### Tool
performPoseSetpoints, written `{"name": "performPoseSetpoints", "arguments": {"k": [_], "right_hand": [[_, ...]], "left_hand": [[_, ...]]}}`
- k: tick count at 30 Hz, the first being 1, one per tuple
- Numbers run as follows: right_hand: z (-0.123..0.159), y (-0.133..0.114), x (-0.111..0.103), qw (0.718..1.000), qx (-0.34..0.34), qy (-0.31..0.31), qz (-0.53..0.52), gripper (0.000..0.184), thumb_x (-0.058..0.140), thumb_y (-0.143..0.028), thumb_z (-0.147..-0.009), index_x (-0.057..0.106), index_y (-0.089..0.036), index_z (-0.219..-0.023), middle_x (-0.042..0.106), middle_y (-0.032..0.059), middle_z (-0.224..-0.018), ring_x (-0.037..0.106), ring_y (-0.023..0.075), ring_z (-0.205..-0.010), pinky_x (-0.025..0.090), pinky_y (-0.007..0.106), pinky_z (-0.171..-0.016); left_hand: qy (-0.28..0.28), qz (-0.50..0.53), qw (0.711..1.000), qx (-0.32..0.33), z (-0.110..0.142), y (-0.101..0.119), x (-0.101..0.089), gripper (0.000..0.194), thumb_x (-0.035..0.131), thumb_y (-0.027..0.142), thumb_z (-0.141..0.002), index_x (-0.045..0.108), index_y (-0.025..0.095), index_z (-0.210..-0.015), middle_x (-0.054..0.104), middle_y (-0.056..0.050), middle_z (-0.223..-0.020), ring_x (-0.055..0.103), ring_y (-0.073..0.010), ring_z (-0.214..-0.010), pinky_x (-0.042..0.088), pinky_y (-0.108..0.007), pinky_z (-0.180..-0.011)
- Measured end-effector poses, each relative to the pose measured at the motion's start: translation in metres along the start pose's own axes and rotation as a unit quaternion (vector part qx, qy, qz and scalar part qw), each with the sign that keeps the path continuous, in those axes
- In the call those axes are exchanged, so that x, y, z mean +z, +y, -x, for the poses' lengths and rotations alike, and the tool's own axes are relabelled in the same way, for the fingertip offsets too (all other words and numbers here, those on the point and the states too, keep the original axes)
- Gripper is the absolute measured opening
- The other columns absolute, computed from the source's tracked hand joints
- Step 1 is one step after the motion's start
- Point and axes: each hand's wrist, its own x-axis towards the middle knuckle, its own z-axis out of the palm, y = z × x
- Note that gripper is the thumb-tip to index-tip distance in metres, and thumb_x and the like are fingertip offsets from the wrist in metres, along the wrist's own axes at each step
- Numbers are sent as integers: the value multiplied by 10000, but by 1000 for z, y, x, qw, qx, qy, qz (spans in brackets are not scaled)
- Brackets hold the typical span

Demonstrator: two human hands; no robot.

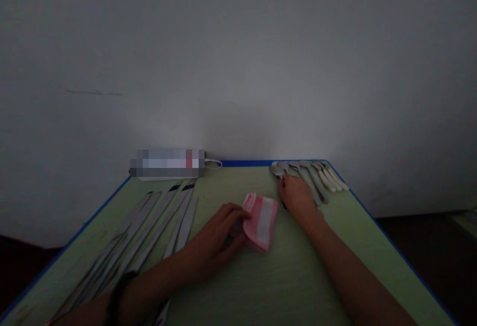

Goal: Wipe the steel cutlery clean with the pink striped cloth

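As the head view is showing us, the left hand (219, 239) is pinching a folded pink-and-white cloth (263, 221) by its left edge, near the middle of the green surface (294, 271). Over on the right, the right hand (298, 194) is covering part of the leftmost spoon (276, 170); whether it's gripping, we cannot tell! More spoons (315, 181) are lying just beside it, white-handled utensils (328, 182) are lining up farther right, and long metal pieces (189, 221) are stretching out along the left.

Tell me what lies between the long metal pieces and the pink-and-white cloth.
The left hand, its fingers at the left edge of the cloth, with green tabletop around; the head view shows this.
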Motion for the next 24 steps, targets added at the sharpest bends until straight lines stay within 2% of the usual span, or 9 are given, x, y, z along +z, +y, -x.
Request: {"name": "performPoseSetpoints", "arguments": {"k": [9,14,18,24], "right_hand": [[4,-8,1,1000,-14,-8,-3,307,303,-298,-918,564,-147,-975,653,121,-952,621,218,-862,422,309,-715],[10,-13,-9,1000,-10,-24,17,261,338,-241,-891,557,-138,-987,656,129,-916,632,234,-830,431,313,-671],[16,-14,-23,997,-40,-49,46,236,373,-190,-854,584,-149,-952,650,138,-931,631,247,-839,434,323,-671],[17,-15,-30,997,-42,-44,51,273,378,-265,-857,617,-157,-931,648,141,-936,623,240,-858,433,319,-694]], "left_hand": [[5,4,1000,-7,-1,1,0,271,438,235,-899,465,229,-1169,487,-81,-1157,493,-204,-1039,448,-374,-907],[-5,-4,1000,-3,-1,2,-2,276,443,208,-893,460,223,-1167,485,-79,-1150,488,-199,-1033,446,-369,-899],[-1,0,1000,-3,-1,1,-1,265,440,227,-900,462,219,-1164,485,-83,-1151,485,-202,-1027,443,-373,-897],[1,0,1000,-1,-1,0,1,259,445,226,-900,468,223,-1158,500,-74,-1138,490,-198,-1030,435,-362,-910]]}}
